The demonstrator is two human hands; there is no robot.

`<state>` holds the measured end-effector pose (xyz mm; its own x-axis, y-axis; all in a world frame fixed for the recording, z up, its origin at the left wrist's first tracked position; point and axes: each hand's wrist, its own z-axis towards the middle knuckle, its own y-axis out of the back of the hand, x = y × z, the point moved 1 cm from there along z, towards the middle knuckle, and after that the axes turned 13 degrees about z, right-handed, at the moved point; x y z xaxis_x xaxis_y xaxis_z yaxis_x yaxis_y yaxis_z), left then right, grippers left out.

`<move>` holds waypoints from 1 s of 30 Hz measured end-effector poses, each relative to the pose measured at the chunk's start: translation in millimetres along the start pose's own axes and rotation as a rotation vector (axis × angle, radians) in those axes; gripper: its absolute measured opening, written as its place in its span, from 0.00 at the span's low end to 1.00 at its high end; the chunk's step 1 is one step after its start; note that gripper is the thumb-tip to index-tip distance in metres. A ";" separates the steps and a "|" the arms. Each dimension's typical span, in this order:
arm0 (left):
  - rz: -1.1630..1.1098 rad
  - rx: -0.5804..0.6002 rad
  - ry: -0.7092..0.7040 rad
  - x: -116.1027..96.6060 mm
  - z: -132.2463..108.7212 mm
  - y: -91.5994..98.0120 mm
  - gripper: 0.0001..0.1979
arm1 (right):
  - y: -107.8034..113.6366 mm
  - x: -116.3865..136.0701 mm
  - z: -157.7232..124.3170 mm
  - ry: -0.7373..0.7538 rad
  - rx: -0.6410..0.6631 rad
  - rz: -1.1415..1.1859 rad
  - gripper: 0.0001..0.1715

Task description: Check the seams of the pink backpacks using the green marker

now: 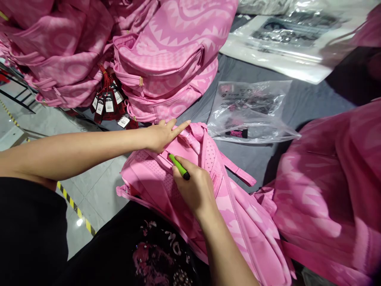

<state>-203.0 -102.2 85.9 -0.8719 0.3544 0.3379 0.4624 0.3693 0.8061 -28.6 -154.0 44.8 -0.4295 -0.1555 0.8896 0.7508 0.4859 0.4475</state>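
A pink backpack lies across my lap and the table edge, with its straps and dotted padding facing up. My left hand rests at its top end, fingers stretched out and spread over the fabric near the top handle. Closed around a slim green pen-like tool with a black end is my right hand. The tool's far tip points at the backpack's fabric just below my left hand. What kind of tool it is I cannot make out.
Stacked pink backpacks stand behind my left hand, with red-corded hang tags beside them. A clear plastic bag lies on the grey table cover. Another pink backpack is at the right; white plastic packaging lies farther back.
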 end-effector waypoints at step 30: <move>-0.043 -0.161 -0.022 0.2 4.8 -16.8 0.49 | -18.0 6.2 6.9 -0.022 -0.132 0.134 0.22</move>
<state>-210.2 -104.2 70.1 -0.8858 0.3606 0.2921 0.3915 0.2428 0.8876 -48.2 -157.7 41.6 -0.3310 -0.0778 0.9404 0.8608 0.3835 0.3347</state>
